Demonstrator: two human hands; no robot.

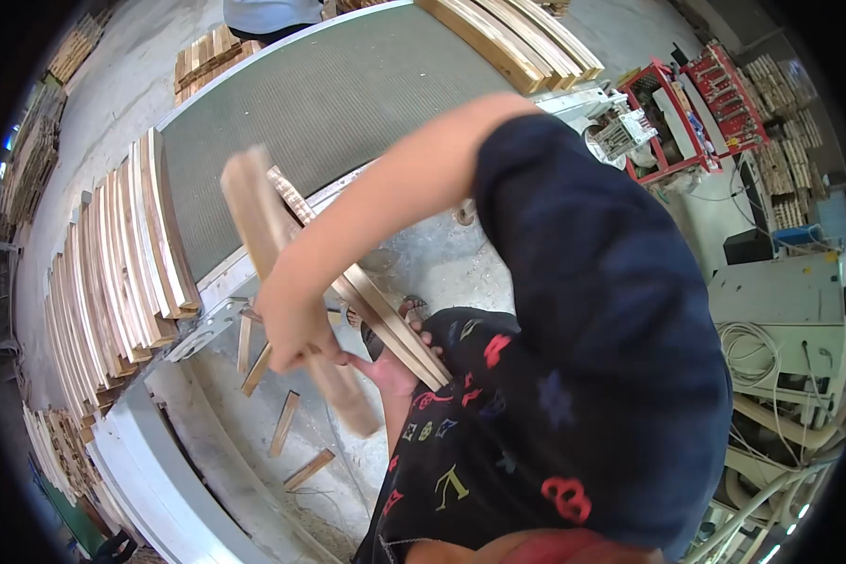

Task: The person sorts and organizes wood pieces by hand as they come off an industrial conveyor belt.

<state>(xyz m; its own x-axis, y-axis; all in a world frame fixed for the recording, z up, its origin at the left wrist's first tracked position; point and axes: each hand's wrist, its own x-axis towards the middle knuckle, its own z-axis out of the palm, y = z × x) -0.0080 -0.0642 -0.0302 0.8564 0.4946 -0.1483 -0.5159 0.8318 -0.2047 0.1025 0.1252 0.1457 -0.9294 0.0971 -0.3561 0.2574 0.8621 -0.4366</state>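
Right hand (291, 331) out in front, fingers clenched around a wooden slat (274, 246), which is blurred and stands tilted, its top end over the edge of the conveyor belt (348, 94) and its bottom end down by the knee. Just behind it a bundle of pale strips (385, 315) slants the other way, crossing the slat. The left hand (392, 369) sits under the lower end of that bundle, touching it; most of the hand is hidden, so I cannot tell whether its fingers are closed or loose.

Open room is tight. The belt's metal rim (218, 282) runs close on the left of the right hand, and the person's own patterned shorts (461, 451) crowd in from below. The clear gap is the strip of concrete floor (461, 268) between belt and legs.

Around it: a row of slats on edge (127, 258) stands packed along the belt's near end, just beside the slat's upper half. Short offcuts (287, 423) lie scattered on the floor beneath the hands, beside the white frame (160, 470). Long planks (512, 38) rest across the belt's far end, and another person in a light top (263, 13) stands at that far side. To the right sit red machine racks (686, 103) and a tangle of hoses (761, 442).

The belt surface is grey-green and ribbed. It is a workshop, with wood stacked along the walls.
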